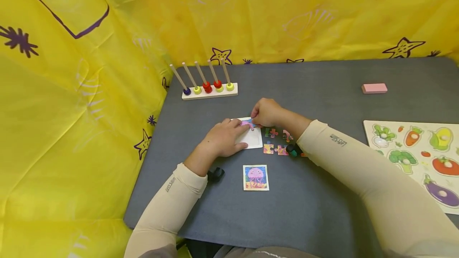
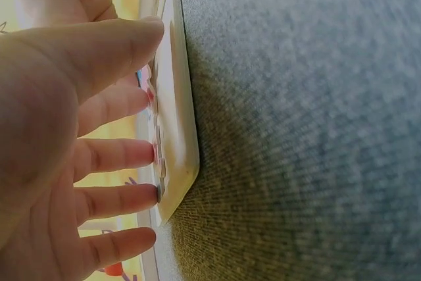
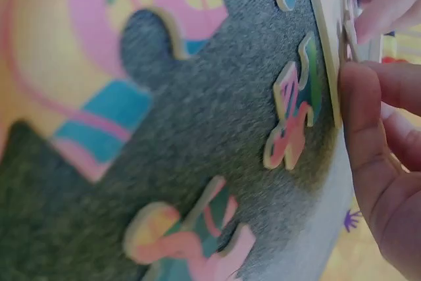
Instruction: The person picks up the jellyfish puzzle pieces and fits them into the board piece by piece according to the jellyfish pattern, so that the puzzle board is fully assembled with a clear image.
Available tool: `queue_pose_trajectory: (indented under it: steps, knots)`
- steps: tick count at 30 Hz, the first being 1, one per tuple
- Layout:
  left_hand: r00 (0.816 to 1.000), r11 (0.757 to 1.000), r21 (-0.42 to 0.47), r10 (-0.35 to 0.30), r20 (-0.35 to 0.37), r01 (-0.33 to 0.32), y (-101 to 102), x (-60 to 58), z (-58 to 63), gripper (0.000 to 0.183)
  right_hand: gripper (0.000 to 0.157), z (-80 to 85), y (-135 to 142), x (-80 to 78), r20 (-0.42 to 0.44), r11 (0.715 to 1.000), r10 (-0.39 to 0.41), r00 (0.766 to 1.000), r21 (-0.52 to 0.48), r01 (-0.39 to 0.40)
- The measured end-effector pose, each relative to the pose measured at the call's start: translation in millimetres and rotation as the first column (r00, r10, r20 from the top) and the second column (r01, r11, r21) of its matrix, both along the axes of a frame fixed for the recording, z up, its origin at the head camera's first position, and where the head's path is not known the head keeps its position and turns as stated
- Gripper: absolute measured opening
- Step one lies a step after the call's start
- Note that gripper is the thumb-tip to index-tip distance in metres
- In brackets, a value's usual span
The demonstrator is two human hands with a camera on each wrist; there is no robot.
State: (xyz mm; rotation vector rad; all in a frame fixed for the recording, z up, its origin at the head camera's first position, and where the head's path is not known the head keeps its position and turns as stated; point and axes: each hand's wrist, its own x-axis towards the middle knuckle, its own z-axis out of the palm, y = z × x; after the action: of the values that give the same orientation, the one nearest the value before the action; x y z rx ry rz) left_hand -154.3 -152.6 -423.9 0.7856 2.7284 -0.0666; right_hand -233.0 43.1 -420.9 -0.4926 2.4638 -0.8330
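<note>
A small white puzzle tray (image 1: 255, 140) lies on the table with pink and blue jigsaw pieces (image 1: 248, 122) along its far side. My left hand (image 1: 223, 137) rests over the tray's left side; in the left wrist view its fingers are extended, fingertips on the pieces, the thumb (image 2: 122, 47) above the bare tray floor. At the far right corner my right hand (image 1: 269, 112) has thumb and fingers bent, pinching a puzzle piece (image 3: 351, 39) that tilts up at the tray edge. Loose pieces (image 1: 268, 149) lie right of the tray, partly hidden by the right forearm.
A jellyfish picture card (image 1: 255, 178) lies nearer the body. Behind stands a peg stacker (image 1: 209, 94) with coloured rings. Right of the arms are a vegetable board (image 1: 412, 138) and a pink block (image 1: 374, 88). A yellow curtain (image 1: 272, 15) borders the grey table (image 1: 305, 210).
</note>
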Motion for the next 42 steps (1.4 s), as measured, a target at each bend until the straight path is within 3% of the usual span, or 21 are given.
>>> queue_pose_trajectory:
  steps: [10,15,21,24,28,35,42]
  knots:
    - [0.999,1.0,-0.01,-0.005,-0.034,0.005,2,-1.3,-0.1,0.064,0.013,3.1,1,-2.4,-0.18,0.994,0.03,0.983,0.111,-0.01]
    - [0.999,1.0,0.0,-0.006,-0.038,0.006,2,-1.7,1.6,0.062,0.014,4.3,3,-0.6,-0.2,0.992,0.043,0.979,0.127,-0.017]
    - [1.0,0.999,0.032,0.003,-0.017,-0.003,-2,-4.0,-0.2,0.063,0.011,10.1,24,9.8,-0.214,0.977,0.141,0.966,0.188,-0.101]
    - [1.0,0.998,0.057,0.004,-0.007,-0.004,-7,-5.0,-2.1,0.064,0.025,11.1,39,20.2,-0.179,0.966,0.186,0.966,0.211,-0.146]
    - [1.0,0.993,0.115,0.02,-0.006,-0.019,-16,-5.0,-4.1,0.063,0.037,7.2,52,34.0,-0.172,0.964,0.187,0.967,0.223,-0.147]
    - [0.995,0.982,0.16,0.102,0.016,-0.103,-35,2.0,-3.9,0.064,0.025,-2.9,55,43.0,-0.203,0.979,0.147,0.968,0.172,-0.113]
    - [0.994,0.982,0.159,0.1,0.031,-0.104,-45,4.7,-6.7,0.066,0.015,-2.0,52,39.3,-0.18,0.998,0.059,0.982,0.017,-0.057]
